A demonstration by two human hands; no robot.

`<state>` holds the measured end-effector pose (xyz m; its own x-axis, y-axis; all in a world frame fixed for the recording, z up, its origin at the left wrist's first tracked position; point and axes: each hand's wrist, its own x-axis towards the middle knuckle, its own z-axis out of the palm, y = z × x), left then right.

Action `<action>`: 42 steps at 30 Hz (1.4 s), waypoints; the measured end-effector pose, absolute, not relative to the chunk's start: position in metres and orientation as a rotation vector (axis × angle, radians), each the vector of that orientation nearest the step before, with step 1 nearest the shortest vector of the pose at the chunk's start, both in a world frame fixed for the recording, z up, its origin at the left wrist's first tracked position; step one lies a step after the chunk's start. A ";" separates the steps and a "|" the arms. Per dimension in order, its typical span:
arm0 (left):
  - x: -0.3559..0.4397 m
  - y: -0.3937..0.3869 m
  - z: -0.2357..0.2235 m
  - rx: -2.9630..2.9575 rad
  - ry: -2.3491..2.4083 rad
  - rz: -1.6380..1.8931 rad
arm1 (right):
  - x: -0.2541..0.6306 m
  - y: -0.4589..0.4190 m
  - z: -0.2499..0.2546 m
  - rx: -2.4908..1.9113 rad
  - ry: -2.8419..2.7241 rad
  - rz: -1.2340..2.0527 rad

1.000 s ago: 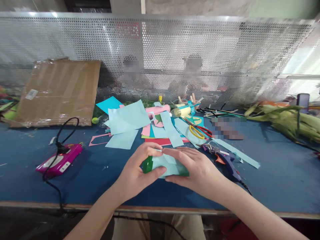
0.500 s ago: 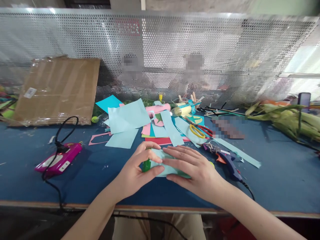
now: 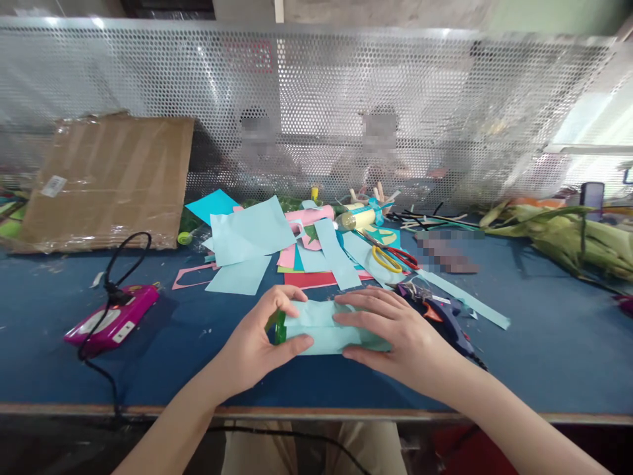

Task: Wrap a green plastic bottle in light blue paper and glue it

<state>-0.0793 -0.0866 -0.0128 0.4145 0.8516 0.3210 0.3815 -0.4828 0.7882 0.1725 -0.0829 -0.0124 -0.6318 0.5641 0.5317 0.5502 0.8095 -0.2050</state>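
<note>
Light blue paper [image 3: 321, 336] is wrapped around a green plastic bottle [image 3: 280, 326] lying sideways just above or on the blue table. My left hand [image 3: 252, 343] grips the bottle's left end, thumb in front and fingers over the top. Across the right part of the wrap, my right hand [image 3: 395, 326] presses with its fingers on top and thumb along the front side. A crease or overlapping edge runs along the paper between the hands. The bottle's right end is hidden under my right hand.
A glue gun [image 3: 442, 313] lies right of my hands, its cord trailing toward me. Scissors [image 3: 388, 258], paper sheets [image 3: 252, 231] and a paper strip [image 3: 467, 301] lie behind. A magenta power strip [image 3: 113, 316] with a black cable stands left; cardboard [image 3: 109, 185] leans against the perforated screen [image 3: 316, 86].
My hands have moved farther apart along the bottle, the left one slightly left and the right one slightly right, showing more of the blue paper. Its grip stays around the bottle.
</note>
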 end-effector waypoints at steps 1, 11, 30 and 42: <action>-0.080 -0.087 -0.014 2.054 1.040 0.967 | 0.172 -0.083 -0.013 -0.809 -2.409 0.031; -0.093 -0.096 -0.022 2.159 1.131 0.847 | 0.185 -0.085 -0.010 -1.110 -2.508 0.063; -0.113 -0.101 -0.032 2.494 0.937 1.006 | 0.210 -0.089 -0.029 -1.088 -2.542 0.047; -0.113 -0.105 -0.032 2.559 0.928 0.940 | 0.135 -0.096 -0.016 -0.733 -2.530 -0.117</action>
<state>-0.1131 -0.1050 -0.0319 0.5865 0.6475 0.4866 0.4782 -0.7617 0.4371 0.1351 -0.0958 -0.0156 -0.7304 0.4787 0.4872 0.5216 0.8515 -0.0548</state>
